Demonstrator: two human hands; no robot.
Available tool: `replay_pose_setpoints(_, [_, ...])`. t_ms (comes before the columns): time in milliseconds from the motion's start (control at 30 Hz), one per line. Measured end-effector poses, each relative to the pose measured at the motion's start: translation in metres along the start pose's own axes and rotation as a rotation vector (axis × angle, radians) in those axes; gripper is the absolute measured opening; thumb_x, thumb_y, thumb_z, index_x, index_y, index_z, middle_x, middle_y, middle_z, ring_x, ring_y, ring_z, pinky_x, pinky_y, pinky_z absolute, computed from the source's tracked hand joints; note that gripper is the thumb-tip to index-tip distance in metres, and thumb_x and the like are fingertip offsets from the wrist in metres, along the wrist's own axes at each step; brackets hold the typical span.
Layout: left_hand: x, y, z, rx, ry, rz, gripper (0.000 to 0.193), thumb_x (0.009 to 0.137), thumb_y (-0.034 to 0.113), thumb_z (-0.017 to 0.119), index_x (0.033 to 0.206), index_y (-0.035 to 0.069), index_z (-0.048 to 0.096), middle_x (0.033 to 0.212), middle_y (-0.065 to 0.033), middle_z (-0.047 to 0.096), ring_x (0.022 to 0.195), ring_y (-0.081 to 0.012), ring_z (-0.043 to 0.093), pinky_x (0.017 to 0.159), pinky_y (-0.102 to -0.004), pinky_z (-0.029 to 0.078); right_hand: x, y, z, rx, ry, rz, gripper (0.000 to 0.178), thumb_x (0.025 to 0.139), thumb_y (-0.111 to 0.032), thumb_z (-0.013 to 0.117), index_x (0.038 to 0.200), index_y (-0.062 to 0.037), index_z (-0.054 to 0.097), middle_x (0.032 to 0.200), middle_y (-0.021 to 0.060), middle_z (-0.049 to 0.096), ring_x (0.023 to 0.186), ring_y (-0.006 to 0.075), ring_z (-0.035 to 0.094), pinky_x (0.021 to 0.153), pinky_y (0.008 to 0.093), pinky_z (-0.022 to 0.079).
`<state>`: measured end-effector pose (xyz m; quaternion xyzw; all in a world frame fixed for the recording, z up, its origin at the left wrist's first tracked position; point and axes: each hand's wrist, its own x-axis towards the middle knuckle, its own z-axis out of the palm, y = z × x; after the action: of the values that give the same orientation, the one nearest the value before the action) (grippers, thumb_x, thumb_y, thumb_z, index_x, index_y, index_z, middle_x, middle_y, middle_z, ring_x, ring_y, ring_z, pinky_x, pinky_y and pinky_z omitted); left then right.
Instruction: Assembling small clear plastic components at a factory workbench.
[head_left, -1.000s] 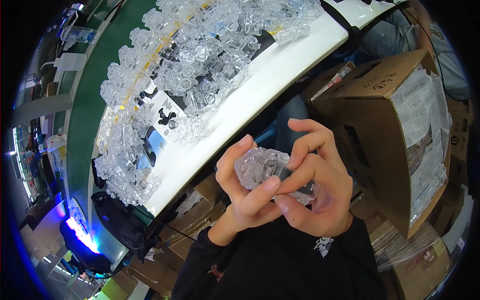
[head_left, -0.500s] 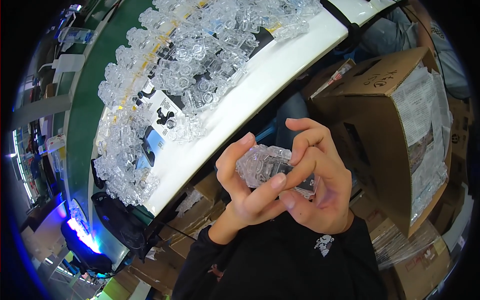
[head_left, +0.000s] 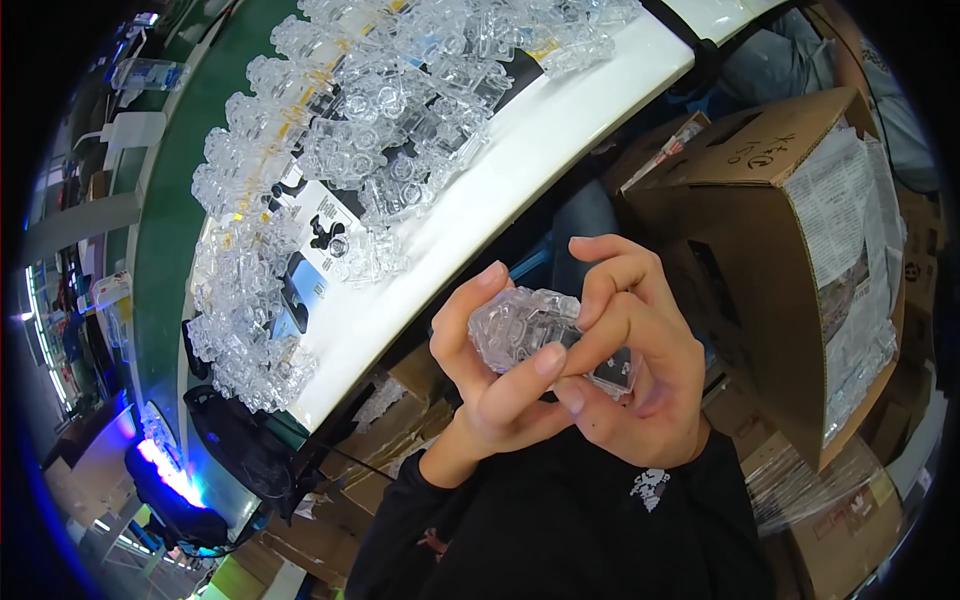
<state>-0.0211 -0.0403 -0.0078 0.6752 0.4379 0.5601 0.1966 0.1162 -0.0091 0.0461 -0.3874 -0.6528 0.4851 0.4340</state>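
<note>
Both my hands hold one clear plastic moulded piece (head_left: 520, 322) in front of my body, off the table's near edge. My left hand (head_left: 490, 385) pinches its left end between thumb and fingers. Thumb and bent fingers of my right hand (head_left: 645, 365) grip the right end, where a dark part shows through. The fingers cover much of the middle, so the exact kind of piece is unclear. A large heap of similar clear plastic pieces (head_left: 375, 110) lies on the table to the upper left.
The heap rests on a curved white table edge (head_left: 570, 135) beside a green surface (head_left: 165, 230). To the right stands a large open cardboard box (head_left: 730, 220) lined with newspaper. A bright blue-white light (head_left: 165, 470) glows at the lower left. Wrapped cartons (head_left: 840, 530) sit lower right.
The clear piece has shifted and turned very slightly in my fingers. Both hands keep nearly the same place and grip.
</note>
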Motion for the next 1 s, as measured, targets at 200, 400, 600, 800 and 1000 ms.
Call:
replay_pose_setpoints(200, [0.002,0.005,0.0,-0.097,-0.019,-0.054,0.064,0.059,0.016,0.08,0.115,0.02,0.049,0.126,-0.0282,0.03,0.11,-0.0353,0.04,0.081,-0.0373,0.044,0.0,-0.001,-0.002,-0.012,-0.01,-0.002,0.014,0.059,-0.009,0.067,0.071,-0.0062,0.06,0.087,0.008,0.045,0.098,0.0259,0.042,0.096,0.0448,0.028])
replay_pose_setpoints(400, [0.003,0.009,-0.002,-0.038,-0.073,-0.083,0.068,0.057,0.015,0.082,0.117,0.017,0.051,0.128,-0.028,0.029,0.113,-0.0347,0.038,0.081,-0.0364,0.044,0.001,0.003,-0.001,0.041,0.066,0.0,0.013,0.06,-0.007,0.068,0.07,-0.0061,0.06,0.08,0.0079,0.048,0.085,0.0222,0.047,0.09,0.0428,0.038])
replay_pose_setpoints(600, [0.006,0.014,-0.001,-0.078,-0.076,-0.148,0.071,0.054,0.013,0.083,0.117,0.016,0.05,0.126,-0.0254,0.03,0.11,-0.0347,0.04,0.082,-0.0368,0.043,0.002,0.002,0.0,-0.03,0.091,-0.019,0.013,0.059,-0.007,0.068,0.069,-0.0066,0.061,0.079,0.0073,0.049,0.083,0.022,0.048,0.089,0.0428,0.038])
replay_pose_setpoints(800, [0.007,0.017,-0.004,-0.026,-0.111,-0.139,0.075,0.051,0.012,0.083,0.119,0.015,0.05,0.124,-0.0239,0.031,0.107,-0.0342,0.041,0.082,-0.0373,0.04,0.001,0.002,-0.001,-0.009,0.099,-0.03,0.013,0.059,-0.005,0.068,0.07,-0.0064,0.06,0.079,0.0073,0.049,0.082,0.0215,0.048,0.089,0.0422,0.039])
replay_pose_setpoints(1000, [0.007,0.021,-0.005,0.006,-0.13,-0.204,0.076,0.049,0.011,0.083,0.119,0.013,0.052,0.123,-0.0228,0.033,0.106,-0.0337,0.041,0.084,-0.0367,0.038,0.001,0.008,0.002,0.012,0.124,-0.025,0.014,0.058,-0.004,0.066,0.07,-0.0061,0.06,0.079,0.0074,0.049,0.082,0.0214,0.048,0.089,0.0416,0.039])
